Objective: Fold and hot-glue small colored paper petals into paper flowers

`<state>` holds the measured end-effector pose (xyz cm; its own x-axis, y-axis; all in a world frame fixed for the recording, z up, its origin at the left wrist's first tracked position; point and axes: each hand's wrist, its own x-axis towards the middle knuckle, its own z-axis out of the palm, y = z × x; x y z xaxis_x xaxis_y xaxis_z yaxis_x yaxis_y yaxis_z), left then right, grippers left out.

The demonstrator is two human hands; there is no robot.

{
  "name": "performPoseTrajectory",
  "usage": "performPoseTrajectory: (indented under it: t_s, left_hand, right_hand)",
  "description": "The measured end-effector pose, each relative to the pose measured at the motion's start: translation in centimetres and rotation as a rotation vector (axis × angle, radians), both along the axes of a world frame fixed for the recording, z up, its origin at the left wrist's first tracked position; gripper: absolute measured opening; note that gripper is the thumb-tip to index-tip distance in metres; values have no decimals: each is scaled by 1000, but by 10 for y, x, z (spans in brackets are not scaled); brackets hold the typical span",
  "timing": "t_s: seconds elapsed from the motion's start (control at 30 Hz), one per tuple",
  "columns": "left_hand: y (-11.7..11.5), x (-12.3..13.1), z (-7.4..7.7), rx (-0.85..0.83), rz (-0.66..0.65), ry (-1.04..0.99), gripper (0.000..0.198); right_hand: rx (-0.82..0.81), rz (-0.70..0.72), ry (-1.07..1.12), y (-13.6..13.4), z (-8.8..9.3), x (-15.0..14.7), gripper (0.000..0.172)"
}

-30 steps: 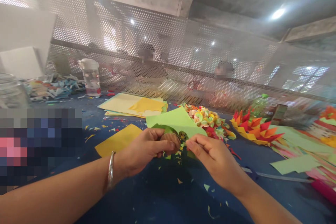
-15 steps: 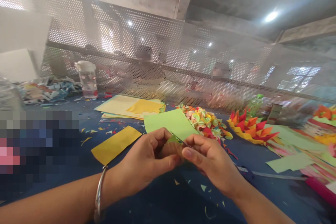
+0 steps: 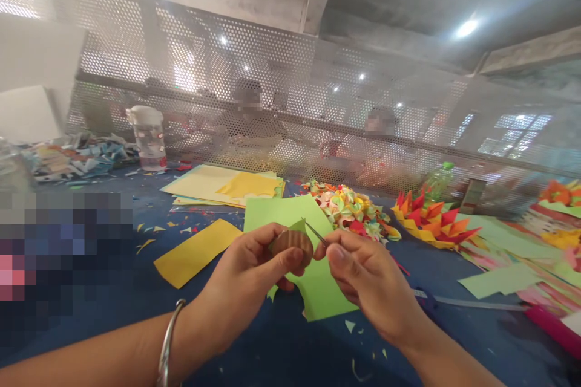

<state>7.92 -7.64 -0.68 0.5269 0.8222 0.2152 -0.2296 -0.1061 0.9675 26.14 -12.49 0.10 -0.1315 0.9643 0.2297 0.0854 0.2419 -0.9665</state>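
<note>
My left hand (image 3: 254, 272) is closed around a brown, ribbed, rounded thing (image 3: 288, 248) whose kind I cannot make out. A small pointed piece of green paper (image 3: 298, 225) stands up at its top edge. My right hand (image 3: 363, 275) is closed in a pinch on a slim, dark, pointed metal tool (image 3: 315, 232), its tip beside the green point. Fingers hide the rest of the tool. Beneath both hands lies a light green paper sheet (image 3: 327, 290) with a ragged, cut lower edge.
A yellow paper strip (image 3: 200, 252) lies left, with stacked paper (image 3: 190, 182) behind. Paper pieces are heaped (image 3: 351, 208) beyond my hands. Red-orange folded paper (image 3: 431, 221) and a green-capped bottle (image 3: 440, 181) are right. A lidded cup (image 3: 151, 142) stands before a perforated screen (image 3: 272, 60); people sit behind it.
The tool's tip has shifted slightly right and up, and my right hand has moved a little away from my left. More of the green sheet and the brown ribbed thing now shows.
</note>
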Motion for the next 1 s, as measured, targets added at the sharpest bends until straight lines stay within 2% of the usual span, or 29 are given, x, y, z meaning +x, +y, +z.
performPoseTrajectory:
  t_s: [0.13, 0.47, 1.0]
  left_hand:
    - [9, -3, -2, 45, 1, -2, 19]
    - [8, -6, -3, 92, -64, 19, 20]
    - [12, -5, -6, 98, -53, 13, 18]
  right_hand:
    - [-4, -61, -59, 3, -2, 3, 33]
    - [-15, -71, -159, 3, -1, -1, 37]
    - [18, -98, -276, 2, 0, 1, 39]
